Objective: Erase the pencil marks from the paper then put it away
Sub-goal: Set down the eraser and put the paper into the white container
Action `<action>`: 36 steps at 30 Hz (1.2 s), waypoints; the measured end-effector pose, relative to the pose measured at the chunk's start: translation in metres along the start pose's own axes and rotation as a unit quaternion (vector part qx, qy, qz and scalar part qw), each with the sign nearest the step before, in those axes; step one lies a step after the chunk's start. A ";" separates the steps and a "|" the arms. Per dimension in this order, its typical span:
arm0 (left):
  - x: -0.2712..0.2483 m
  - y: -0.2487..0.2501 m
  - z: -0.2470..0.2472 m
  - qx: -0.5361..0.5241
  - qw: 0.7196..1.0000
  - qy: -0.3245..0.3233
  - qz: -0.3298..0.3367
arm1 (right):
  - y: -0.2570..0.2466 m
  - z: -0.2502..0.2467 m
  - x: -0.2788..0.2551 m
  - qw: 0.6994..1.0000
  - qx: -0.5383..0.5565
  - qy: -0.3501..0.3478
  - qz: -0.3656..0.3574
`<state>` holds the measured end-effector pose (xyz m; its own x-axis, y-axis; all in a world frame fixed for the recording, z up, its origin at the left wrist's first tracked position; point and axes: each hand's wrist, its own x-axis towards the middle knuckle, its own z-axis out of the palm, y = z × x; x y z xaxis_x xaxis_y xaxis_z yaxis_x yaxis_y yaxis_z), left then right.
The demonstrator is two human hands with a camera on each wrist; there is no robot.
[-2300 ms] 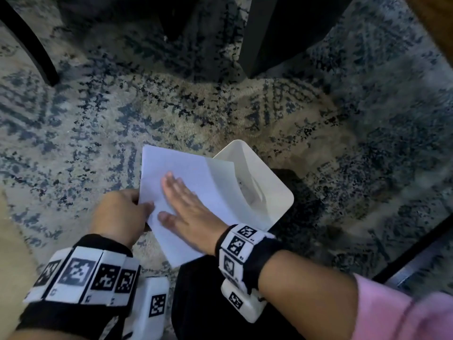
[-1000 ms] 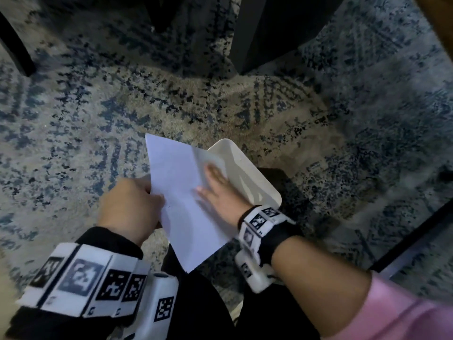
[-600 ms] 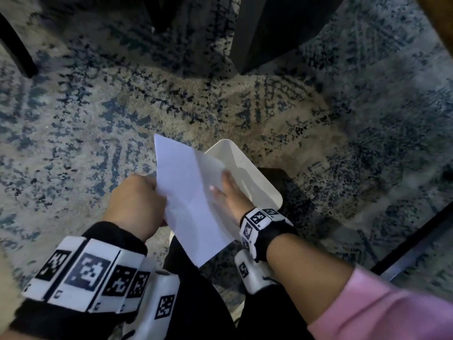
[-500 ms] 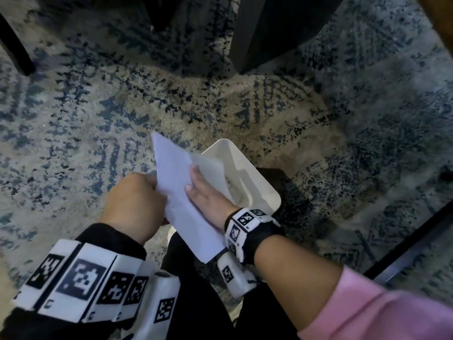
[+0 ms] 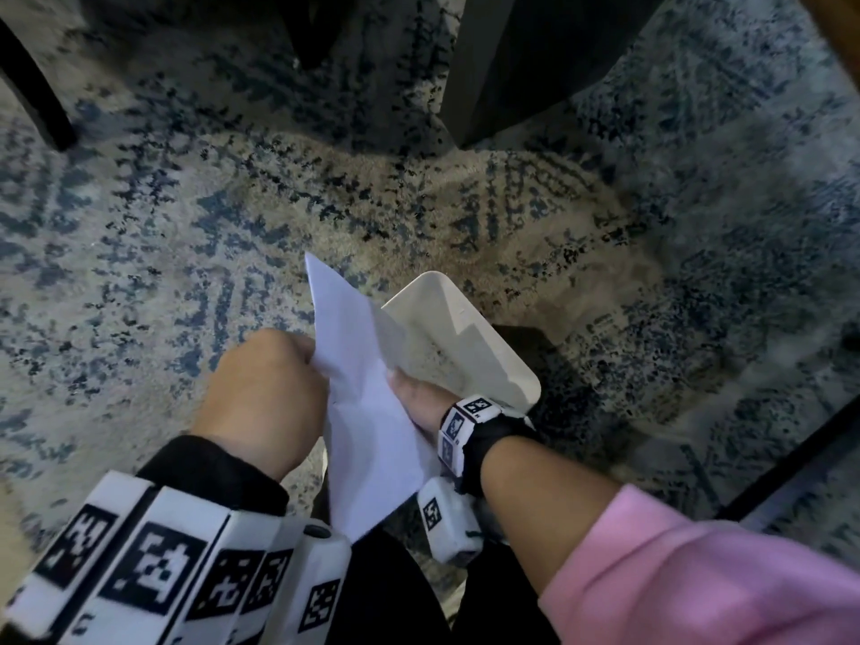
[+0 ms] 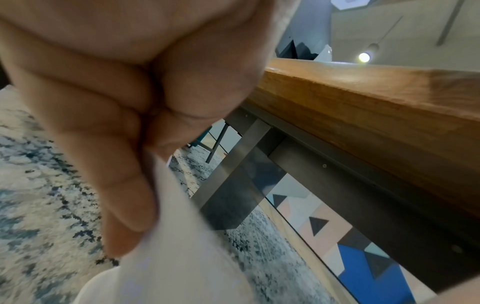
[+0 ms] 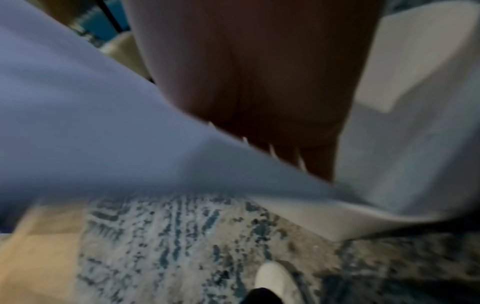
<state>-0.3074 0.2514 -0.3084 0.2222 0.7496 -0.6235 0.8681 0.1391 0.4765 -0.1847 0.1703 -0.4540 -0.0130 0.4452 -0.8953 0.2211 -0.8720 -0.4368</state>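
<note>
A white sheet of paper (image 5: 367, 412) is tilted steeply over a white bin (image 5: 488, 337) that stands on the rug. My left hand (image 5: 279, 384) pinches the sheet's left edge between thumb and curled fingers (image 6: 124, 185); the paper (image 6: 182, 257) hangs below them. My right hand (image 5: 416, 400) lies with straight fingers (image 7: 314, 162) against the sheet's right face (image 7: 103, 123), just above the bin's opening (image 7: 415, 61). Pale crumbs lie inside the bin. No pencil marks show on the visible side. Most of my right fingers are hidden behind the paper in the head view.
A blue and beige patterned rug (image 5: 232, 225) covers the floor. A dark table leg (image 5: 512, 62) stands behind the bin, a thin black leg (image 5: 32, 86) at far left. The wooden tabletop edge (image 6: 363, 98) is overhead on the right. A white shoe (image 7: 275, 277) is below.
The paper has tipped from nearly flat to steeply edge-up. My right hand has swept across it toward the bin, then drawn back down toward my body. My left hand has kept its pinch.
</note>
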 end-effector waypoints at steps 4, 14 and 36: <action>0.002 -0.007 -0.003 0.008 1.000 -0.002 0.000 | 0.008 -0.021 0.008 0.977 -0.137 0.049 0.156; 0.000 -0.013 -0.010 -0.048 0.998 -0.018 -0.029 | -0.009 -0.018 0.016 0.997 -0.056 0.035 0.029; 0.023 -0.019 -0.004 -0.090 0.993 0.006 -0.081 | -0.005 0.032 -0.044 0.986 -0.078 -0.007 -0.147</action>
<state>-0.3205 0.2689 -0.3292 0.0796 0.7160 -0.6936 0.7978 0.3714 0.4749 -0.2161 0.1490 -0.4154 -0.1115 0.6707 -0.7333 0.3522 -0.6633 -0.6603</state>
